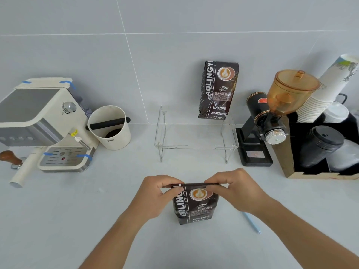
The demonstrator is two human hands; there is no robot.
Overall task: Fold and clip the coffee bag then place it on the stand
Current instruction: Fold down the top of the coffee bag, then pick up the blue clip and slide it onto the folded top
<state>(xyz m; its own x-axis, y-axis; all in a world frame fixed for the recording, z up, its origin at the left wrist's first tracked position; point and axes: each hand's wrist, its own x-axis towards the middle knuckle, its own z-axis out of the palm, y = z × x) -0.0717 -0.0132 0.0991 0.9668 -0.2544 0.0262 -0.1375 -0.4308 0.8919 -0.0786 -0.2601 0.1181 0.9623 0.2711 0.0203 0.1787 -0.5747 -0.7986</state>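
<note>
A dark brown coffee bag (195, 205) stands upright on the counter close in front of me. My left hand (155, 193) pinches its top left corner, and my right hand (236, 188) pinches its top right corner; the top edge is bent over between my fingers. A thin light blue clip (252, 223) lies on the counter to the right of the bag, partly under my right forearm. The clear acrylic stand (196, 146) sits behind the bag, near the wall. A second, identical coffee bag (217, 90) stands on the stand's back right part, leaning on the wall.
A cream espresso machine (38, 121) and a knock box (109, 129) stand at the left, with a tamper (9, 157) beside them. At the right are a black grinder (272, 121) and a box holding paper cups and lids (320, 148).
</note>
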